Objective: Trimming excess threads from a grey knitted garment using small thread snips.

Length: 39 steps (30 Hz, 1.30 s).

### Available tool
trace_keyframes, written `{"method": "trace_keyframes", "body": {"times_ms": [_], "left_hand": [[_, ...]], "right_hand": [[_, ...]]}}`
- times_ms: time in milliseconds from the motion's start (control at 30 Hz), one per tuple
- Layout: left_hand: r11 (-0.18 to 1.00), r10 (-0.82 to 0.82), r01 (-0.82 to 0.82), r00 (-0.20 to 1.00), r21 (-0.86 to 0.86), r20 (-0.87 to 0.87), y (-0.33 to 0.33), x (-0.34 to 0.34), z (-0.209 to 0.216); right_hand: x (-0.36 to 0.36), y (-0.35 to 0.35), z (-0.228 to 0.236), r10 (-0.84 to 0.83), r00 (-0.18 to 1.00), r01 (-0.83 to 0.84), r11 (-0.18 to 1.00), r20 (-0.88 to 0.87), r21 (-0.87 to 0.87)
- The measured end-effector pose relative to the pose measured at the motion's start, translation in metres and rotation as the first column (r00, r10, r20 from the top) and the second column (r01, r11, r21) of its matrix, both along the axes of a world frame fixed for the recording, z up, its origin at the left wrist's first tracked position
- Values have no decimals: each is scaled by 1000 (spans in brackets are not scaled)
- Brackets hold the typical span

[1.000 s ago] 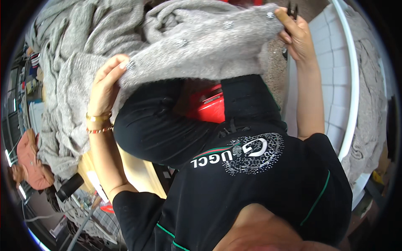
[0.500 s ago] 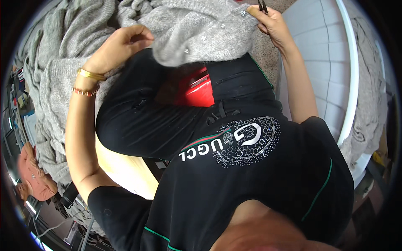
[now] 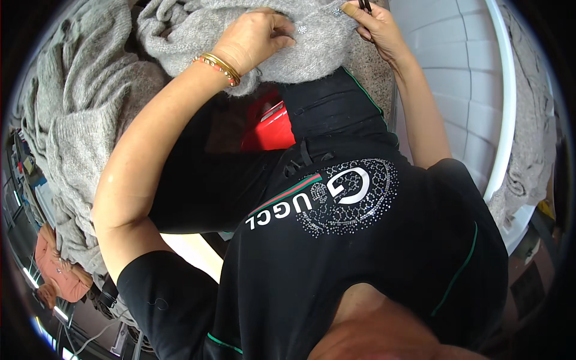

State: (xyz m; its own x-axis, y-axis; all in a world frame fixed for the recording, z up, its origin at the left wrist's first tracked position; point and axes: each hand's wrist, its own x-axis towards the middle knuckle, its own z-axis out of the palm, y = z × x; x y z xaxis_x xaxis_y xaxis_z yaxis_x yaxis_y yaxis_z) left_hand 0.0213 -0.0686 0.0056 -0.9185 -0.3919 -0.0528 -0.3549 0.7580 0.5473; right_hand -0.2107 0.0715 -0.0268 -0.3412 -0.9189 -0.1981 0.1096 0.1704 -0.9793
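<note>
A fuzzy grey knit garment (image 3: pixel 318 57) drapes over my lap at the top of the view, with small sparkly buttons along it. My right hand (image 3: pixel 381 30) pinches the garment's edge beside one sparkly button (image 3: pixel 337 11). The same hand also keeps dark thread snips (image 3: pixel 365 5) between its fingers; their far end is cut off by the frame. Over the knit, my left hand (image 3: pixel 255 39) has thumb and forefinger apart, their tips close to another sparkly button (image 3: pixel 302 29). Its other fingers are partly hidden.
More grey knitwear (image 3: pixel 84 132) is heaped on my left. A large pale blue-white tub (image 3: pixel 509 114) stands close on my right, with grey knit beyond its rim. Something red and shiny (image 3: pixel 270 129) shows between my legs. A person in a pink top (image 3: pixel 60 267) is at far left.
My left hand has moved right, from the garment's left side onto its middle, near a button. My right hand and the held edge have shifted slightly left and up.
</note>
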Motion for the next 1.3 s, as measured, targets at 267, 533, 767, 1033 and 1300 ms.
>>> {"method": "trace_keyframes", "body": {"times_ms": [267,533,767,1033,1300], "left_hand": [[990,-76,67,995,-121,-70,0,-3,1],[946,4,22,997,323,-78,-22,24,32],[837,104,-65,994,543,-41,-19,18,31],[520,239,-162,970,839,39,-19,17,33],[252,242,-116,969,961,53,-15,19,24]], "right_hand": [[-6,10,-12,-5,1000,6,998,-3,62],[-6,13,-6,-4,1000,3,999,12,54],[-1,9,-1,-172,767,4,965,-619,-263],[42,22,71,-10,598,-170,976,-802,-139],[53,14,24,12,533,-261,954,-846,-150]]}}
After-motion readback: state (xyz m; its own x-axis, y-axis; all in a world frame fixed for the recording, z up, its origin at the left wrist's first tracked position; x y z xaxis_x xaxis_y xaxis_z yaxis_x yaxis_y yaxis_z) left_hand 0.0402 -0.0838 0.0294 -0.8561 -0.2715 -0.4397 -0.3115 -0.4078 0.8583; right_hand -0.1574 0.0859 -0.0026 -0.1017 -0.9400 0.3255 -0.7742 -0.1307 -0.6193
